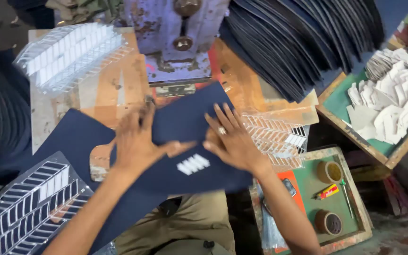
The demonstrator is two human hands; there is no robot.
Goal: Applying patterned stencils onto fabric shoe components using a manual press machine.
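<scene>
Both my hands are flat on the dark navy sheet (185,118), fingers spread, pressing and not pinching. Left hand (135,144) sits on its left part, fingertips toward the press; right hand (232,139), ring on one finger, sits on its right part. Hands are apart, thumbs pointing at each other over the sheet's middle.

The sheet lies at the near edge of the worn wooden bench (119,80), directly below the foot of the purple press (175,33), tilted. A white patch of slanted bars (193,164) sits on the sheet near its front edge, between my wrists.

More navy sheet (72,134) lies under it toward the bench's left edge. Clear plastic carrier with white slanted pieces (69,54) is at the far left corner of the bench. Another clear carrier, mostly picked clean (275,137), hangs off the right edge just beside my right hand. A third, white chevron strips on a dark backing (24,208), lies off the bench's near left corner.

Big fanned stack of navy sheets (303,42) is at the far right. Right of the bench, a green-lined wooden tray (338,101) holds white scrap offcuts (393,94). Below it, a second green tray (355,189) holds two tape rolls (329,172), a small yellow-and-red tube (327,191) and a thin pen-like tool (347,198).
</scene>
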